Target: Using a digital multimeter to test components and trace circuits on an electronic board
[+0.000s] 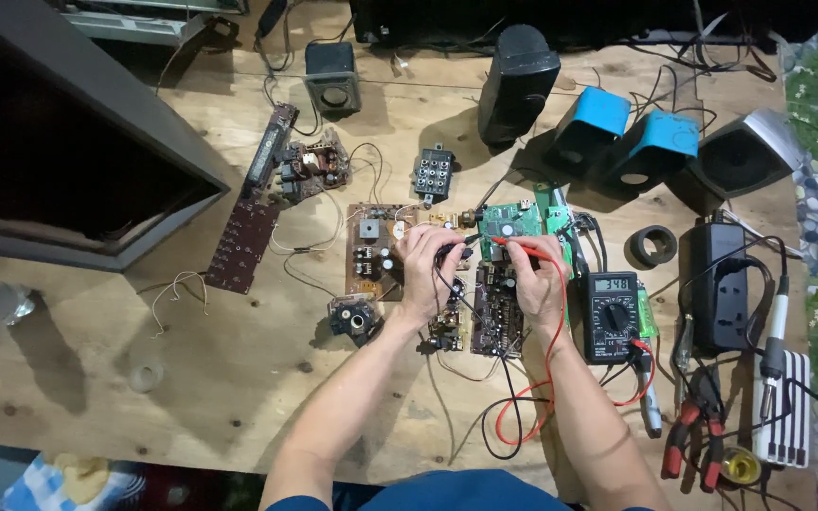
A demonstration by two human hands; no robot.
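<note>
The left hand is pinching the black probe, fingers closed around its shaft, and the right hand is gripping the red probe the same way. Both tips are resting on the small green circuit board, which is lying near the middle of the plywood table, just above a darker board under the wrists. The red and black leads are trailing down to the digital multimeter just beside the right wrist; its display is showing a reading, so a measurement appears to be underway rather than finished. Further out, a brown board is sitting left of the hands, blue speakers are standing behind, and red-handled pliers are lying at the right edge.
</note>
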